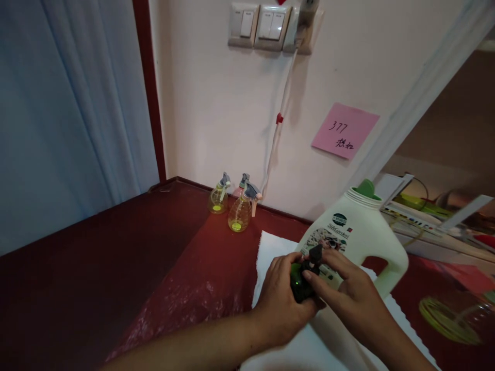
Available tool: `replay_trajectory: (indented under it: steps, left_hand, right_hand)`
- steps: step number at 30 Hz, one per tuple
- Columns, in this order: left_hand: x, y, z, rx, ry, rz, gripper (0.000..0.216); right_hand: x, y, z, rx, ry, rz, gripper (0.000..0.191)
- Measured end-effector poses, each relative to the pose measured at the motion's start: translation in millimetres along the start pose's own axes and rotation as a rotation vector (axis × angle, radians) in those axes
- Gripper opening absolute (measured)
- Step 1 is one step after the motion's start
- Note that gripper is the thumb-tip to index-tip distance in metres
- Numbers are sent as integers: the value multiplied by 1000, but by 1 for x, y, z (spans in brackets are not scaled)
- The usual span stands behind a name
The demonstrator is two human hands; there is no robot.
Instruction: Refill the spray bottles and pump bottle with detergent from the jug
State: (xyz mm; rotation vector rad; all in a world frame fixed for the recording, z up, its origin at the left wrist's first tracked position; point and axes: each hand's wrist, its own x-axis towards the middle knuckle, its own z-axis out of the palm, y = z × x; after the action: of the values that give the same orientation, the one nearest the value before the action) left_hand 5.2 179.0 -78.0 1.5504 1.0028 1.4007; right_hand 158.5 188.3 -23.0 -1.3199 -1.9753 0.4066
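My left hand point(282, 296) is wrapped round a small dark green bottle point(298, 282). At its neck, the thumb and fingers of my right hand point(346, 281) close on the black top point(315, 257), which looks like a spray or pump head. Just behind both hands stands a large pale jug point(359, 232) with a printed label and a green piece point(366, 188) in its open mouth. White paper point(274, 252) lies under the hands and the jug.
Several clear spray bottles, one point(240, 211) in front, stand by the wall on the dark red table point(96, 268). A clear container point(450, 319) with a yellowish base lies at the right. A blue curtain point(69, 103) hangs left; a plugged-in cable point(284, 98) runs down the wall.
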Motion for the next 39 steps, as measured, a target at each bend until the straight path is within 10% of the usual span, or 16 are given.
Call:
replay_trajectory:
  steps: [15,39]
  left_hand:
    - [-1,4,-1,47,-22,9,54]
    - [3,4,-2,32,-34,72,52]
  right_hand:
    - [-17,9,19,142,216,38,24]
    - [-16,9,15,86,124,41,30]
